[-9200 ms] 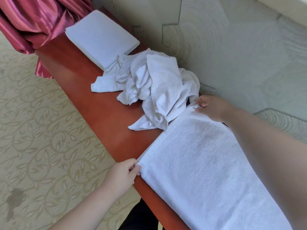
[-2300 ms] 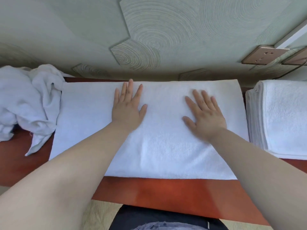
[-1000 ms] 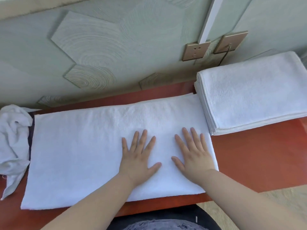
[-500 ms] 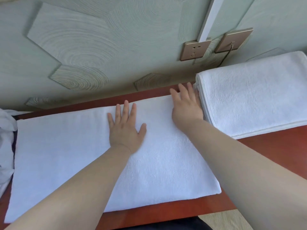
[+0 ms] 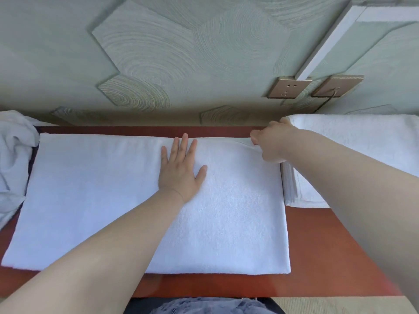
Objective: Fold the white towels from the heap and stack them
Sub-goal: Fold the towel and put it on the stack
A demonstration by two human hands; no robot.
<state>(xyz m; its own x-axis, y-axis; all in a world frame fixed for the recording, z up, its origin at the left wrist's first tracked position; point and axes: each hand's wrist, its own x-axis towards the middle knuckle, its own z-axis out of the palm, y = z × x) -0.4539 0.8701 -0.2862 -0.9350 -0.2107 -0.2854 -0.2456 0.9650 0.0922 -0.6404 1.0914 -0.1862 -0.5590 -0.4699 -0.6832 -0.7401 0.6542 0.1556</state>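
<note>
Across the centre of the frame, spread flat on a red-brown table (image 5: 317,257): a white towel (image 5: 90,200), long side running left to right, near edge just short of the table's front lip. Pressed onto it, a little right of centre and close to the far edge, the left hand (image 5: 181,171), palm down, fingers straight and slightly spread, forearm reaching in from the lower left corner. At the towel's far right corner, the right hand (image 5: 269,143), fingers curled and gripping the cloth there, a small crease raised just beside the thumb; forearm crossing in from the right edge of the frame. Right of centre, just beside the towel's short edge, a stack of folded towels (image 5: 362,143), layered edges showing along its left side, partly hidden by the right forearm. At the left edge of the frame, a heap (image 5: 13,155) of crumpled white towels, just beside the flat towel's left end. Filling the upper half, a pale green wall (image 5: 158,53) with raised hexagons and ring patterns. At upper right, two gold socket plates (image 5: 289,87) side by side, a dark cable (image 5: 326,102) dropping from the right-hand one, a white strip (image 5: 328,41) running up from the left-hand one. Along the bottom edge, dark clothing (image 5: 204,305); at lower right, a patch of beige carpet (image 5: 340,307).
</note>
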